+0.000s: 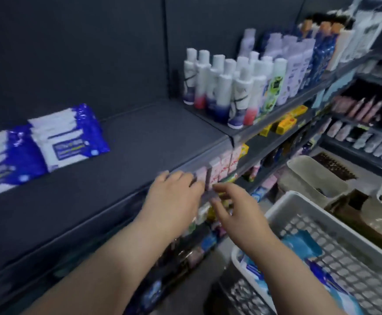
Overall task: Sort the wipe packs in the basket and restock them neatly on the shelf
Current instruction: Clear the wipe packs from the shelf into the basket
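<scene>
Head view, motion blur on both hands. The left hand is hovering at the front edge of the shelf, fingers relaxed and lightly curved, holding nothing. The right hand is hanging just in front of that edge, close beside the left, fingers loosely spread with the thumb out, also gripping nothing.

Two stacks of blue-and-white wipe packs are lying on the shelf at its left end, touching each other and well apart from both hands. The white basket is sitting below the shelf at its right front, with more wipe packs in the basket. White bottles are standing at the shelf's right end. Pink boxes are showing just under its front edge.
</scene>
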{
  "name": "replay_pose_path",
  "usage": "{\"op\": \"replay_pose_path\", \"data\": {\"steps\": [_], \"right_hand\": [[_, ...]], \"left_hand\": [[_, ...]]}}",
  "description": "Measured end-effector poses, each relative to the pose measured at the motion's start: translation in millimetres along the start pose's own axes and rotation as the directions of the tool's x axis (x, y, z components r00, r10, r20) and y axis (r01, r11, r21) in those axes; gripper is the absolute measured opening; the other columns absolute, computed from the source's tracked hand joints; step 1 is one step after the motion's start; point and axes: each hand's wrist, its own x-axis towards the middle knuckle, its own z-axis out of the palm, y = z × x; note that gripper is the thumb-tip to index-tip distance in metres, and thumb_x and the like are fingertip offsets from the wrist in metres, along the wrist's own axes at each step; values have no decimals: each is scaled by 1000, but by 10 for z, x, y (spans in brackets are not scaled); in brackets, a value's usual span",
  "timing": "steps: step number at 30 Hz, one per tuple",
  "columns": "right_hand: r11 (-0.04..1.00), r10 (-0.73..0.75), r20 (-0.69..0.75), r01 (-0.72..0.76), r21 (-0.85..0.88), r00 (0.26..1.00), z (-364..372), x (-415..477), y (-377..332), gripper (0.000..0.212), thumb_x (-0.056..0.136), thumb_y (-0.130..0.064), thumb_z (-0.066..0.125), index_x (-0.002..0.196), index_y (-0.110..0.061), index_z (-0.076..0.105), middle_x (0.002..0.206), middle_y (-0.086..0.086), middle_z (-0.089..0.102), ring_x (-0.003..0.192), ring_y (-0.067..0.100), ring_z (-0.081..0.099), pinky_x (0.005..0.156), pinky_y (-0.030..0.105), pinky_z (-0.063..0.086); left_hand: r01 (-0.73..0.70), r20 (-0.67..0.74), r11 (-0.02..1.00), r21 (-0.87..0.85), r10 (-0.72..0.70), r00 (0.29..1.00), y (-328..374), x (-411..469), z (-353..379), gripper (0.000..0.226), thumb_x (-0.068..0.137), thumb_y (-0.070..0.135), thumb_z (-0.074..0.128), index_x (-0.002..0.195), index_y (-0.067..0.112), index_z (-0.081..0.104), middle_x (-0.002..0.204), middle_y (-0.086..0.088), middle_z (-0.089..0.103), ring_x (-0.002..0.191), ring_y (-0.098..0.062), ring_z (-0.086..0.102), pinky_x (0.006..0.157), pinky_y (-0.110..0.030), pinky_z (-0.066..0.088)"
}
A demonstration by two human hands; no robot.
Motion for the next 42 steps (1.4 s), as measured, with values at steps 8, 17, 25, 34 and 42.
{"op": "replay_pose_path", "data": {"steps": [8, 17, 25, 34, 42], "right_hand": [[960, -278, 59, 275, 54, 959, 802, 575, -1066, 33, 87, -24, 63, 119, -20, 58, 111, -15, 52, 103, 3, 53, 88, 12, 36], [837, -531, 308, 545, 49, 789, 1366, 1245, -1780, 43, 83, -21, 68, 124, -22, 55, 128, -9, 51, 117, 8, 48, 97, 10, 30], [705, -592, 469, 703, -92, 655, 1687, 1943, -2188, 73, 82, -37, 68, 144, -26, 31, 155, -8, 20, 142, 11, 21, 111, 24, 18], [691, -499, 581, 700, -180, 643, 1894, 2167, -2145, 96, 79, -55, 64, 151, -24, 8, 159, -3, -5, 146, 13, -9, 118, 35, 0], [689, -511, 591, 709, -153, 624, 1922, 2267, -2138, 88, 73, -57, 69, 145, -31, 25, 158, -5, 4, 146, 12, -3, 117, 35, 0]], "left_hand": [[297, -4, 948, 118, -299, 954, -1511, -653, -322, 26, 78, 32, 56, 95, 19, 70, 87, -1, 68, 81, -26, 65, 73, -37, 51], [550, 150, 806, 218, -585, 797, -2590, -1390, -438, 54, 58, 33, 88, 108, 18, 72, 105, -6, 69, 93, -26, 67, 79, -42, 53], [646, 187, 717, 261, -694, 695, -2876, -1544, -507, 81, 82, 52, 64, 149, 24, 27, 155, -4, 25, 140, -20, 31, 111, -36, 28], [687, 244, 668, 285, -744, 622, -3081, -1397, -466, 82, 89, 53, 53, 152, 23, 9, 158, 6, 11, 145, -11, 12, 117, -31, 5], [678, 264, 698, 232, -716, 646, -3122, -1271, -472, 76, 87, 50, 56, 150, 26, 20, 143, 10, 33, 129, -12, 34, 107, -24, 22]]}}
